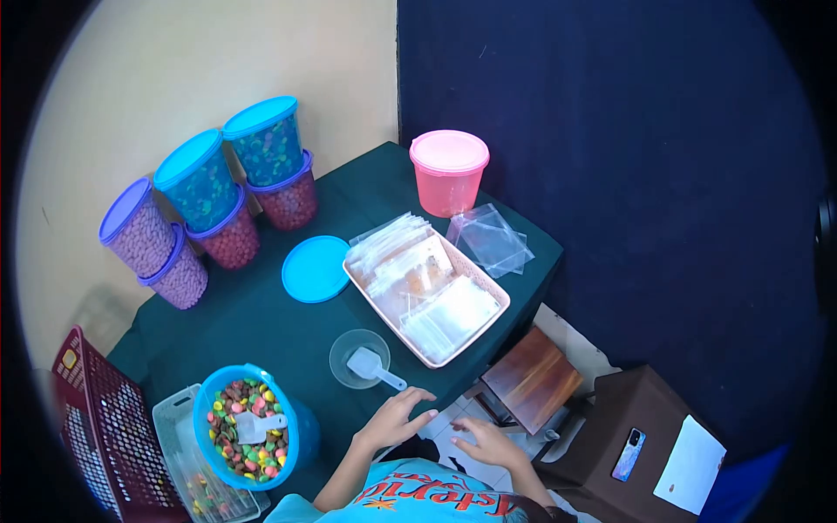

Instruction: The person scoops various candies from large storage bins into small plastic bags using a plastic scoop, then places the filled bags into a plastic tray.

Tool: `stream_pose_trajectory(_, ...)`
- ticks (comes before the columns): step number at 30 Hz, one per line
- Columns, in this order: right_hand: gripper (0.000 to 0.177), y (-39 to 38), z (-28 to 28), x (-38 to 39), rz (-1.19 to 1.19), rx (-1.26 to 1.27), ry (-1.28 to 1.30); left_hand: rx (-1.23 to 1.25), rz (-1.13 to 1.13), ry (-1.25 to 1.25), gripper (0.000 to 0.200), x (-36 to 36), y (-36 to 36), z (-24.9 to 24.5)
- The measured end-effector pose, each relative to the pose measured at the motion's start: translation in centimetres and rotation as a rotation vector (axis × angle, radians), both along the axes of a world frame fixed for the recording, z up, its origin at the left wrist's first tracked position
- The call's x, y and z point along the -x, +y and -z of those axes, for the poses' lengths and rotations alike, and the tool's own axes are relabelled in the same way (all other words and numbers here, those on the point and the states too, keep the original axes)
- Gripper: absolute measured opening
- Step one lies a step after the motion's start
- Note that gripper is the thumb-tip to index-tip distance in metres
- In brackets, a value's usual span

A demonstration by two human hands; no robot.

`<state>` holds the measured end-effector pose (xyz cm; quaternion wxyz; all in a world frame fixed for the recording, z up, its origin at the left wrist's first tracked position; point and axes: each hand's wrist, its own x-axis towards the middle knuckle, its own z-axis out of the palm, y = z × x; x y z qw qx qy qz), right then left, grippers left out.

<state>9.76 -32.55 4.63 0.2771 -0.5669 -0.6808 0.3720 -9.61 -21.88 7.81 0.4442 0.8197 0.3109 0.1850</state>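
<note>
My left hand is held near the table's front edge, fingers apart, with nothing in it. Just beyond it, a clear bowl stands with a white scoop resting in it, its handle over the rim towards me. My right hand hovers in front of my body, off the table, fingers spread and holding nothing. To the left, a blue tub is full of colourful candies, and a second scoop lies on them. A pale basket beyond my hands holds stacks of clear plastic bags.
Stacked lidded tubs line the wall side. A blue lid, pink tub and loose clear bags lie farther back. At left are a maroon basket and a tray of filled bags. A wooden stool stands right, near a phone.
</note>
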Motion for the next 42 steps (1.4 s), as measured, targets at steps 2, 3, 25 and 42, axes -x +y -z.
stream_pose_trajectory(2, 0.033, 2.5, -1.7, -0.9, 0.019, -0.031, -0.028, 0.025, 0.018, -0.023, 0.033, -0.7, 1.3, 0.0)
stream_pose_trajectory(3, 0.032, 3.8, -2.7, -1.4, 0.064, -0.041, 0.000, 0.026, 0.019, -0.053, 0.033, -1.1, 1.6, -0.1)
stream_pose_trajectory(25, 0.028, 19.2, 1.5, -4.7, -0.106, -0.140, -0.218, 0.073, -0.262, 0.092, 0.051, -6.4, 2.3, 0.2)
stream_pose_trajectory(42, 0.013, 22.4, -8.4, -8.5, -0.452, -0.123, 0.104, 0.102, -0.778, -0.234, 0.036, -8.8, -3.1, -1.8)
